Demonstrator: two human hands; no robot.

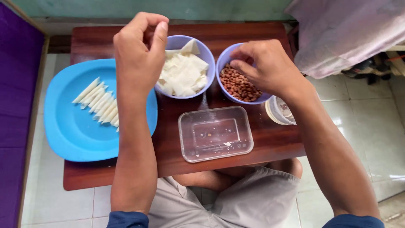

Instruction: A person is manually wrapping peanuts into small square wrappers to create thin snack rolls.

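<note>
The right hand [263,63] reaches into a lilac bowl of brown peanuts [241,84], its fingertips pinched together just above the nuts; whether any nut is between them cannot be told. The left hand [139,52] hovers curled over the rim of a second lilac bowl [205,57] filled with white pastry squares [183,74], thumb against forefinger; anything pinched there is hidden.

Both bowls stand side by side, touching or nearly so, at the far edge of a low, dark reddish wooden table [253,143]. Just in front of them lies an empty clear plastic container [215,133] with a few crumbs. A small clear cup [279,110] sits partly under the right wrist. On the table's left end, overhanging it, rests a blue plate [71,131] bearing a row of thin rolled white sticks [99,103].

The floor is pale tile [371,126]. A purple surface [17,105] runs along the left, and a pinkish cloth [346,29] hangs at the upper right. The person's folded legs show beneath the table.
</note>
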